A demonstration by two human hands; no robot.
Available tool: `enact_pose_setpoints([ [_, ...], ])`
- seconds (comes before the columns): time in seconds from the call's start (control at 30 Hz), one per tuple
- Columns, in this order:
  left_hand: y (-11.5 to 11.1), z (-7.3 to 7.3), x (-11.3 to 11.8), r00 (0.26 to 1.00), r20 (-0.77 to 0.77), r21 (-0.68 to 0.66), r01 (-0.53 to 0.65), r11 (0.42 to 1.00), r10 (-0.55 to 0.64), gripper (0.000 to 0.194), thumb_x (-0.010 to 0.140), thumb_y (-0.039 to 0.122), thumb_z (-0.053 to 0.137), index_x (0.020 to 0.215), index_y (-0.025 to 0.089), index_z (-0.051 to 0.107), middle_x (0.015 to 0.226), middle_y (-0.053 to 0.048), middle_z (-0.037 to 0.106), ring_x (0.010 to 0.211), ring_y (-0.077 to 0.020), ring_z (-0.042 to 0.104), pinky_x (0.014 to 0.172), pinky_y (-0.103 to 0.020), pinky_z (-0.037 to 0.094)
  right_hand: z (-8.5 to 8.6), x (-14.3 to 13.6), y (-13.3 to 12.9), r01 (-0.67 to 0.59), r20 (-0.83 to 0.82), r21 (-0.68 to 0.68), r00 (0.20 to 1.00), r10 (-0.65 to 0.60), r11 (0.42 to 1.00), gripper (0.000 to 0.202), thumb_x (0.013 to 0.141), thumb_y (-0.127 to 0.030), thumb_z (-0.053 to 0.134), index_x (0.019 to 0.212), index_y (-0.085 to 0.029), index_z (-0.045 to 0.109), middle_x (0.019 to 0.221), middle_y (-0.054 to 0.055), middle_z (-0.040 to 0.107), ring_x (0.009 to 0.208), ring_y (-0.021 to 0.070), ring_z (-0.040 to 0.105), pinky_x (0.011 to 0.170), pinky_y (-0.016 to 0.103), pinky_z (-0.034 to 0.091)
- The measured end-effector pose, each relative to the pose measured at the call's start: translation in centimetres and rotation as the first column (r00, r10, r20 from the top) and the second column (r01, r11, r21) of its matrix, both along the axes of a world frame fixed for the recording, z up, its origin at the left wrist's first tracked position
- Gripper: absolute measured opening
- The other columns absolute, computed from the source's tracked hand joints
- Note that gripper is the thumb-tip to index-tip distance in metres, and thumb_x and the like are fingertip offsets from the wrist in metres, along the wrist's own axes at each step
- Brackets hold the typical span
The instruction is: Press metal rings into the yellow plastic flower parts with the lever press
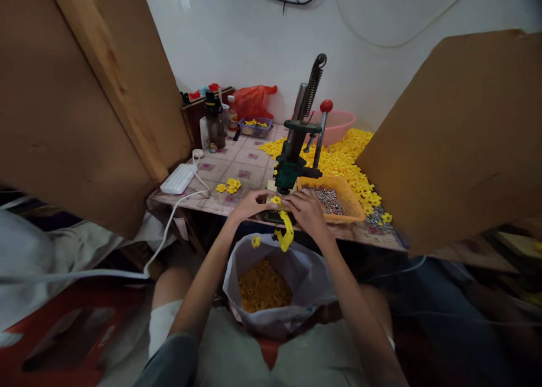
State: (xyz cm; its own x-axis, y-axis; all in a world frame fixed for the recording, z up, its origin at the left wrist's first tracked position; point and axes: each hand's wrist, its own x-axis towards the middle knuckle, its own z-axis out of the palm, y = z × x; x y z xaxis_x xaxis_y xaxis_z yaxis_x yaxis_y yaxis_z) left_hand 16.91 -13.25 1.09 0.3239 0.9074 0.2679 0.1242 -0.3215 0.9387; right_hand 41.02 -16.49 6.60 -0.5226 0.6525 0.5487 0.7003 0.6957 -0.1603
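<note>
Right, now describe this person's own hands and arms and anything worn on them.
The left hand and right hand show no gloves, watch or bracelet. Both forearms are uncovered. A plain dark grey sleeve covers the left upper arm; the right sleeve cannot be made out.

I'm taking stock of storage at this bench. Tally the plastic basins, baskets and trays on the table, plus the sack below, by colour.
Pink basin: 1
Orange basket: 1
Purple tray: 1
White sack: 1
Total: 4
</note>
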Motion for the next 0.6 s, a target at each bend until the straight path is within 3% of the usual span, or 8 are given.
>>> enact_pose_setpoints([
  [0.1,0.0,0.1,0.1,1.0,0.016,0.021,0.005,1.0,-0.005,0.058,0.077,0.054,0.089,0.117,0.013,0.083,0.075,0.001,0.065,0.067,-0.013,0.049,0.065,-0.026,0.039,-0.3,-1.1,-0.3,0.005,0.106,0.082,0.994,-0.014,0.997,0.025,0.111,-0.029,0.058,0.113,-0.025,0.084,0.106,0.008,0.081,0.107,0.0275,0.061,0.098,0.042,0.041],
  [0.23,0.0,0.1,0.3,1.0,0.025,0.037,-0.011,0.999,0.01,0.053,0.077,0.054,0.09,0.112,0.014,0.084,0.075,0.0,0.065,0.066,-0.013,0.049,0.064,-0.026,0.039,-0.2,-1.4,-2.0,0.04,0.125,0.053,0.991,-0.046,0.998,0.036,0.113,-0.037,0.052,0.131,-0.027,0.081,0.112,0.009,0.079,0.11,0.0291,0.06,0.103,0.045,0.043],
  [0.3,0.0,0.1,0.4,0.999,0.023,0.034,-0.047,0.998,0.047,0.053,0.078,0.053,0.089,0.115,0.015,0.084,0.072,0.0,0.064,0.065,-0.0137,0.049,0.062,-0.026,0.038,0.7,-0.8,-2.6,0.076,0.07,0.039,0.994,-0.078,0.996,0.042,0.114,-0.041,0.048,0.141,-0.029,0.077,0.117,0.011,0.076,0.115,0.0301,0.061,0.106,0.047,0.046],
  [0.37,-0.1,0.1,0.5,0.996,0.029,0.028,-0.084,0.996,0.084,0.055,0.079,0.052,0.088,0.12,0.016,0.083,0.074,0.0,0.066,0.065,-0.0143,0.05,0.061,-0.026,0.038,2.6,0.0,-1.8,0.177,-0.137,0.099,0.977,-0.163,0.979,0.048,0.114,-0.042,0.041,0.147,-0.028,0.073,0.124,0.013,0.073,0.121,0.0312,0.063,0.111,0.05,0.047],
  [0.43,-0.1,0.1,0.6,0.993,0.028,0.025,-0.115,0.993,0.114,0.057,0.08,0.052,0.087,0.123,0.016,0.083,0.076,-0.001,0.068,0.066,-0.0144,0.05,0.061,-0.026,0.037,5.4,0.6,1.1,0.32,-0.431,0.178,0.876,-0.218,0.931,0.053,0.115,-0.044,0.032,0.15,-0.028,0.068,0.133,0.015,0.067,0.131,0.0321,0.061,0.117,0.055,0.046],
  [0.5,0.0,0.1,0.8,0.991,0.004,0.04,-0.136,0.99,0.136,0.057,0.081,0.054,0.086,0.122,0.015,0.083,0.074,-0.001,0.066,0.065,-0.0143,0.049,0.061,-0.026,0.037,9.0,0.9,6.3,0.403,-0.655,0.194,0.731,-0.188,0.894,0.056,0.114,-0.05,0.026,0.152,-0.03,0.062,0.141,0.014,0.061,0.14,0.0316,0.056,0.118,0.059,0.047],
  [0.57,0.1,0.0,1.0,0.99,-0.02,0.082,-0.138,0.987,0.14,0.055,0.082,0.055,0.086,0.118,0.014,0.084,0.077,-0.002,0.067,0.067,-0.0144,0.049,0.063,-0.027,0.039,12.6,0.6,12.3,0.35,-0.792,0.081,0.591,-0.153,0.933,0.056,0.113,-0.056,0.026,0.148,-0.027,0.059,0.14,0.012,0.059,0.137,0.0276,0.059,0.111,0.054,0.054],
  [0.6,0.2,-0.1,1.0,0.99,-0.03,0.102,-0.131,0.986,0.134,0.054,0.083,0.055,0.086,0.117,0.014,0.084,0.081,-0.003,0.069,0.069,-0.0145,0.05,0.065,-0.027,0.04,14.0,0.4,15.0,0.246,-0.825,-0.03,0.541,-0.163,0.969,0.058,0.113,-0.059,0.024,0.142,-0.024,0.06,0.131,0.012,0.062,0.127,0.0253,0.064,0.101,0.05,0.058],
])
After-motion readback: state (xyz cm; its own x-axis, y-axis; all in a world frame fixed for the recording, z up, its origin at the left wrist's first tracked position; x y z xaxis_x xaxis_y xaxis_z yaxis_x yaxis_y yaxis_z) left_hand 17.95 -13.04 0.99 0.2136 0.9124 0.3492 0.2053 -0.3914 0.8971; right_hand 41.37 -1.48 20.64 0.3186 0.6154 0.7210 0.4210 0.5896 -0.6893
